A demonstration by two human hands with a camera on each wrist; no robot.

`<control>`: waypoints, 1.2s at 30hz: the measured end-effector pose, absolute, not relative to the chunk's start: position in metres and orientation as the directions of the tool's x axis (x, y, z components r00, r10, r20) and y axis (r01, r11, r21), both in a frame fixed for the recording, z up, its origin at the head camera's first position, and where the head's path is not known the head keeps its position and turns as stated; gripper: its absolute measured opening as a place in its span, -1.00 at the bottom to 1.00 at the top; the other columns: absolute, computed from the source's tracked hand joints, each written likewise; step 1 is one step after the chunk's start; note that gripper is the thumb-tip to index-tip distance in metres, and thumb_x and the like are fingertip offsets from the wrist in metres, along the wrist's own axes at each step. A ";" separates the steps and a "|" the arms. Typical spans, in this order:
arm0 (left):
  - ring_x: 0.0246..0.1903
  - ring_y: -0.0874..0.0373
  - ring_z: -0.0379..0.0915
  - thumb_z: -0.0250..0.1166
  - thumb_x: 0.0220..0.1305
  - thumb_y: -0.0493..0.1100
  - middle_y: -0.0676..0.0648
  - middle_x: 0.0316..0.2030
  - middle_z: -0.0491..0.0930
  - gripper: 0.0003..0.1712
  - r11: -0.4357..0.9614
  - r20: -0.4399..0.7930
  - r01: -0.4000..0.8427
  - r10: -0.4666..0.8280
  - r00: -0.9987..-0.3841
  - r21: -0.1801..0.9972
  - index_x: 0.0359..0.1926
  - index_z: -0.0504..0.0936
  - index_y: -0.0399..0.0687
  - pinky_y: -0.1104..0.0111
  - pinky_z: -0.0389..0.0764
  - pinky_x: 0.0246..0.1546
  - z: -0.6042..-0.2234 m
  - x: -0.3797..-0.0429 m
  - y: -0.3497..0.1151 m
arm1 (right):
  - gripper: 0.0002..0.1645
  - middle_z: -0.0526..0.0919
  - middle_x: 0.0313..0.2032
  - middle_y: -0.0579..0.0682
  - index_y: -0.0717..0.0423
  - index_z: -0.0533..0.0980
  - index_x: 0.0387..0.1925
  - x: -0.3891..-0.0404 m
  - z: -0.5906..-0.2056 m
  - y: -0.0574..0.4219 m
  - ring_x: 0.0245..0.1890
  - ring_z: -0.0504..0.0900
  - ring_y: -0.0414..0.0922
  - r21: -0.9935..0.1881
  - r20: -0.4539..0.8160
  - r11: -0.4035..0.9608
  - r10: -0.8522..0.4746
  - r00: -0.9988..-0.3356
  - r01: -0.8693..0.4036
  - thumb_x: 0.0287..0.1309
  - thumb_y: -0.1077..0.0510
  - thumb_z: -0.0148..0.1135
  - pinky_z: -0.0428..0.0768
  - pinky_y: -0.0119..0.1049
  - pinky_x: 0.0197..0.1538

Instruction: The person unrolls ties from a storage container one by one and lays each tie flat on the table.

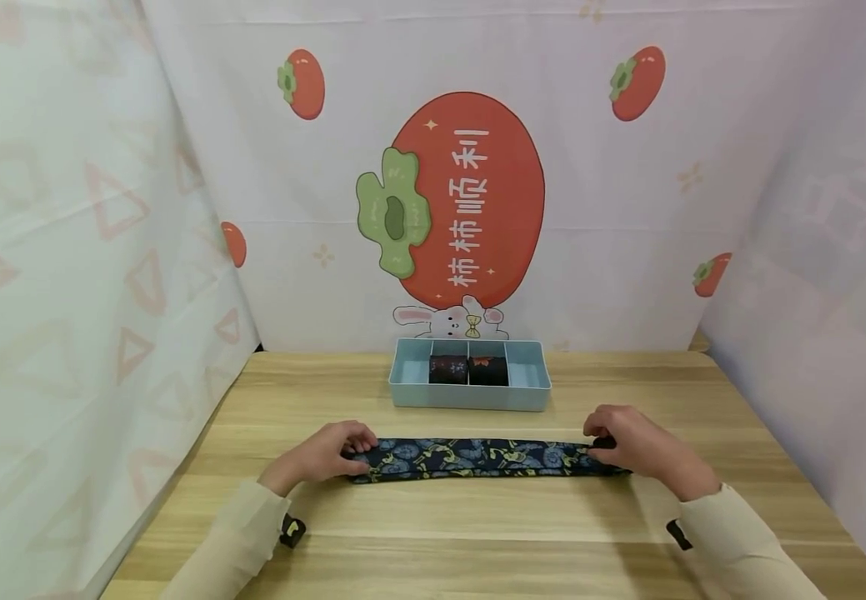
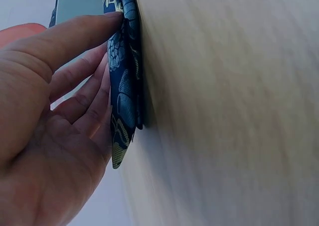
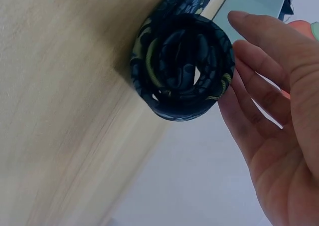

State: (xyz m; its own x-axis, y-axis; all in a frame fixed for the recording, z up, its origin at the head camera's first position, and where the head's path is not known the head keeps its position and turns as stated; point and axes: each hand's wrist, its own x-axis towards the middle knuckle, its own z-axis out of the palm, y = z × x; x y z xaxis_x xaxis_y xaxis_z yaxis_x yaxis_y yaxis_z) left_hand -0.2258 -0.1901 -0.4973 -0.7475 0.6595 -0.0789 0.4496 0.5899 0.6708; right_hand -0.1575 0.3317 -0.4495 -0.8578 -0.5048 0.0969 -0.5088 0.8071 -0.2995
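Streaky wood table: sitting under blue box | dark patterned cloth strip: lying in front of box, one end curling into round roll | left hand: half-wide, holding flat end | right hand: half-wide, cupping roll

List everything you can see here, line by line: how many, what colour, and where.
Table: one, light wood-grain, across the foreground
Tray: one, pale blue, at the table's back
Dark rolls: two, blackish, side by side in the tray's middle compartments
Cloth strip: one, dark blue patterned in lighter blue and yellow, in front of the tray, right end coiled
Backdrop: one, whitish with red fruit prints, behind the table
Side sheets: two, pale, left and right
Sleeves: two, cream, lower left and right
Wrist pieces: two, black, by the cuffs
Left hand: one, bare, pinching the strip's left end
Right hand: one, bare, at the coiled end
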 end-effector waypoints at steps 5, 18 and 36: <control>-0.06 0.15 0.58 0.46 0.37 -0.18 -0.05 0.00 0.65 -0.64 0.598 -0.071 0.453 0.651 -0.756 0.661 0.13 0.64 -0.12 0.28 0.66 0.04 -0.497 -0.225 -0.201 | -0.75 0.66 -0.32 -0.14 0.11 0.69 -0.23 -0.157 -0.450 0.334 -0.36 0.57 -0.29 -0.285 0.101 0.817 -0.494 -0.864 -0.501 0.09 0.19 0.62 0.63 -0.36 -0.31; -0.03 0.13 0.57 0.46 0.38 -0.17 -0.05 0.02 0.66 -0.64 0.620 -0.076 0.439 0.628 -0.775 0.650 0.14 0.65 -0.11 0.29 0.65 0.02 -0.494 -0.221 -0.212 | -0.78 0.67 -0.31 -0.18 0.03 0.69 -0.26 -0.145 -0.448 0.350 -0.35 0.59 -0.30 -0.268 0.131 0.839 -0.455 -0.881 -0.473 0.08 0.18 0.62 0.64 -0.33 -0.30; -0.02 0.11 0.57 0.46 0.38 -0.18 -0.07 0.03 0.65 -0.64 0.615 -0.077 0.427 0.623 -0.778 0.663 0.14 0.64 -0.13 0.29 0.65 0.01 -0.492 -0.218 -0.212 | -0.75 0.71 -0.33 -0.18 0.05 0.70 -0.30 -0.132 -0.452 0.394 -0.39 0.63 -0.27 -0.247 0.197 0.861 -0.405 -0.893 -0.444 -0.02 0.24 0.64 0.68 -0.28 -0.31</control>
